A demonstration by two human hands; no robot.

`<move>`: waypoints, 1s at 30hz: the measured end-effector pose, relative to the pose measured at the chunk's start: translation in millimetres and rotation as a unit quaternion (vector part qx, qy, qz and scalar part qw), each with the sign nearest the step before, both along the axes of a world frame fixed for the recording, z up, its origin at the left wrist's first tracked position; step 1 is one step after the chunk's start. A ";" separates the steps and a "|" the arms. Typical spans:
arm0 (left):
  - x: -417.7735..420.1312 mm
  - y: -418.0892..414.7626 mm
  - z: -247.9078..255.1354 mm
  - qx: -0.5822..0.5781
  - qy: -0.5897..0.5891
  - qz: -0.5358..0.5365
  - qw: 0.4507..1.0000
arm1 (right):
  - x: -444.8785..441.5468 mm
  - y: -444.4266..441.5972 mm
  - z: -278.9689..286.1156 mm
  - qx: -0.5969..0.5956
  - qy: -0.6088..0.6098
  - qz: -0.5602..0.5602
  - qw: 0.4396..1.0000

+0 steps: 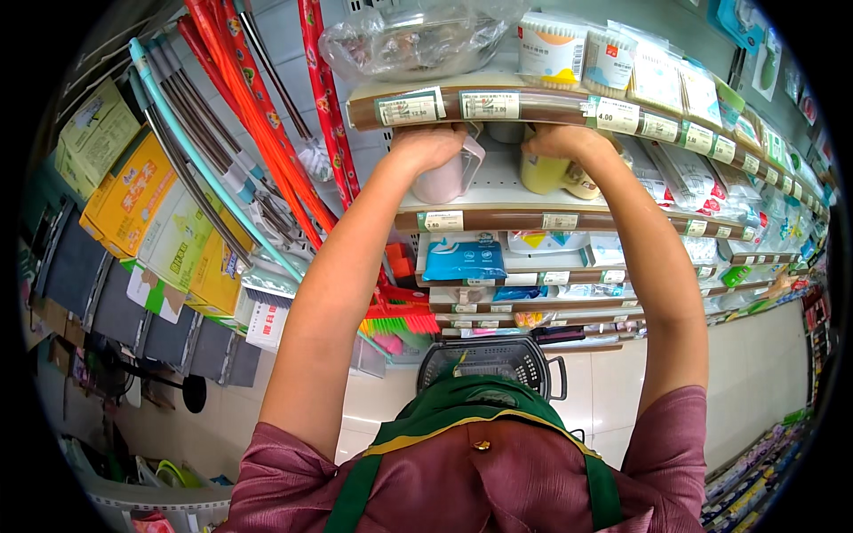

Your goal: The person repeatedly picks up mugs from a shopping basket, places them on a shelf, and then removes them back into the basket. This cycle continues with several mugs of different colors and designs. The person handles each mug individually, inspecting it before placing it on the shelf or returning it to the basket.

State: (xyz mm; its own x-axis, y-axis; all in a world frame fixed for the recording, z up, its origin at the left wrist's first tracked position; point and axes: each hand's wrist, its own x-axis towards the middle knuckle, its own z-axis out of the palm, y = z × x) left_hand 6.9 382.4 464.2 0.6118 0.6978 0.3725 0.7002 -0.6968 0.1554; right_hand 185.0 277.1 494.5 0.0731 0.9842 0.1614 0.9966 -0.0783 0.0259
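Observation:
My left hand point(430, 145) reaches under the front edge of the upper shelf and is closed around the top of a pale pink plastic mug point(441, 181). The mug's handle points to the right. My right hand point(563, 143) is bent over the top of a yellow cup point(543, 174), and the shelf edge partly hides its fingers. Against the yellow cup's right side stands a cream mug point(583, 181) with a printed picture, partly behind my wrist. A grey cup point(505, 132) sits further back between my hands.
Above my hands runs the upper shelf's price-tag edge point(483, 106), with cotton swab packs point(550, 50) on top. Red-handled brooms point(260, 113) and mop poles point(200, 120) lean at left. A dark plastic basket point(483, 353) is on the floor before me. Lower shelves hold a blue wipes pack point(464, 260).

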 end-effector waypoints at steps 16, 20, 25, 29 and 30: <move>-0.3 -9.6 1.8 -0.009 -0.018 0.014 1.000 | -2.8 11.9 -7.1 0.024 -0.024 -0.014 0.999; -2.3 -8.5 2.5 -0.007 -0.013 0.014 1.000 | -5.6 20.1 -14.3 0.108 -0.031 0.022 0.993; 4.1 -3.1 -2.5 0.033 -0.042 -0.014 0.998 | -10.0 66.0 -36.6 0.365 0.034 0.138 0.920; -0.7 1.0 -8.1 0.044 -0.055 -0.014 0.997 | -36.7 85.7 -15.1 0.250 0.048 0.087 0.963; -1.1 2.4 -8.2 0.047 -0.058 -0.013 0.997 | -44.9 87.3 -7.0 0.248 -0.004 0.056 0.967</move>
